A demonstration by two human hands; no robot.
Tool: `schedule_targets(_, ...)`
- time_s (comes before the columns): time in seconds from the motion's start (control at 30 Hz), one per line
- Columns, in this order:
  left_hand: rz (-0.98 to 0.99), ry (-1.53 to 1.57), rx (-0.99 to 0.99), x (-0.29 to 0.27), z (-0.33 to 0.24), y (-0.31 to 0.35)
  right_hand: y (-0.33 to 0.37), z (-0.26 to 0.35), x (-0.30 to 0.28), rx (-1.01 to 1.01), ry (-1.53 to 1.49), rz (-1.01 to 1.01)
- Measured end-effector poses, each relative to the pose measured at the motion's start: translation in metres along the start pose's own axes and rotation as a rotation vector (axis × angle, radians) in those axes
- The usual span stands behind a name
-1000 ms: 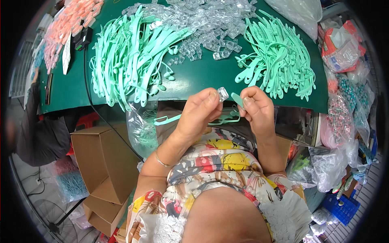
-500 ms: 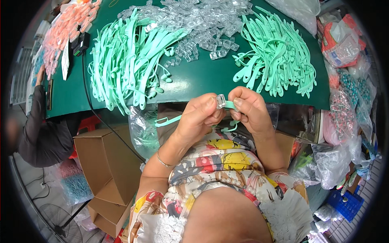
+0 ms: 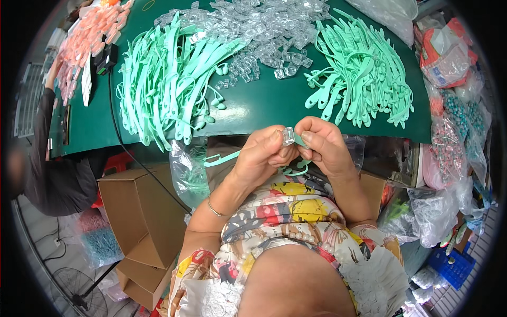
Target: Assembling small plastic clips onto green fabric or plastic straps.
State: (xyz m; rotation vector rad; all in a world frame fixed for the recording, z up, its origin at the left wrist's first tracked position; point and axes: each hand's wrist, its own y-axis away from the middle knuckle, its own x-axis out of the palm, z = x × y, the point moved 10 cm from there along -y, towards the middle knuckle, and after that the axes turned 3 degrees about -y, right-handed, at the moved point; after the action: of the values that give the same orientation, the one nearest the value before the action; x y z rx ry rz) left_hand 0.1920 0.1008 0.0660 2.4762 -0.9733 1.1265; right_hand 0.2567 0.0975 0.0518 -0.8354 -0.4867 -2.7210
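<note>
Strap (image 3: 227, 158) partly behind left grip (image 3: 259, 155)

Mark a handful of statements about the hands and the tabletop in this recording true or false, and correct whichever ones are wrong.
1. A clear plastic piece sits between the fingers of the left hand and the right hand. True.
2. On the green table, a heap of clear pieces lies between the left strap heap and the right strap heap. True.
3. The right hand lies flat on the table. False: its fingers pinch a mint-green strap.
4. The bracelet is on the right arm. False: the bracelet is on the left.
5. Peach-coloured pieces lie toward the table's far left. True.
</note>
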Motion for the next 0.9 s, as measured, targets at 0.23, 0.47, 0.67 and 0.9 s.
schedule_targets(0.23,-0.132,-0.080,-0.111,-0.009,0.004,0.003,0.003,0.017,0.004,-0.105,0.097,-0.002)
schedule_targets(0.47,-0.240,-0.669,-0.050,-0.020,-0.020,0.008,0.017,0.061,0.025,-0.628,0.780,-0.068)
schedule_targets(0.67,-0.068,-0.527,-0.104,-0.010,-0.012,0.005,0.010,0.040,0.016,-0.433,0.099,0.138)
schedule_targets(0.9,-0.169,-0.385,-0.110,-0.013,-0.022,0.005,0.005,0.035,0.009,-0.504,0.626,-0.029)
